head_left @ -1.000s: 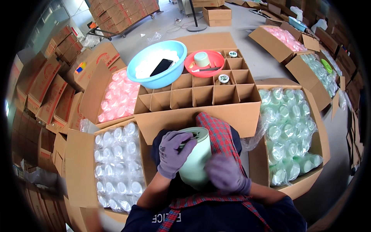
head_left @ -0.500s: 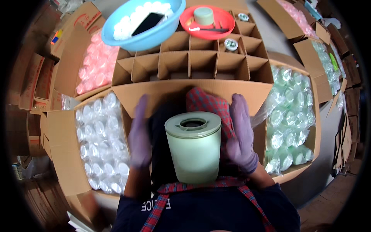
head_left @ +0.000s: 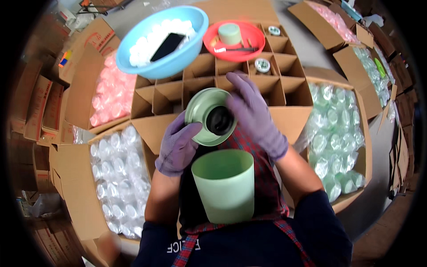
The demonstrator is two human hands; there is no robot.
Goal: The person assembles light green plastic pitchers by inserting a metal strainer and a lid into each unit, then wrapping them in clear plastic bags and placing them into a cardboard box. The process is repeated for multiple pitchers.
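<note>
Hands: two, both in purple gloves; left hand [head_left: 178, 149] pinching the lid's left edge, right hand [head_left: 255, 118] at its right edge, fingers blurred, whether gripping cannot be told.
Lid: one, pale green, round [head_left: 200, 118]; between the hands, tilted, with one black insert [head_left: 220, 120] at its opening.
Container: one, pale green, uncovered, upright [head_left: 222, 189]; just below the grip, near the lap.
Apron: one, red plaid [head_left: 233, 141]; behind lid and container.
Divided carton: one [head_left: 289, 120]; just beyond the grip, two round-topped jars [head_left: 262, 66] in separate compartments.
Red tray: one [head_left: 259, 36]; beyond the grip, one pale green cup-like piece [head_left: 229, 34] and one dark slim tool [head_left: 244, 49] inside.
Blue basin: one [head_left: 164, 71]; beyond and left of the grip, one black phone [head_left: 167, 46] over white pieces [head_left: 142, 53], uncounted.
Flanking cartons of wrapped goods: three close by; clear [head_left: 118, 178] and pink [head_left: 113, 91] left of the grip, green [head_left: 336, 142] right.
Outlying cartons: two, far right; one pink [head_left: 331, 18], one green [head_left: 367, 64].
</note>
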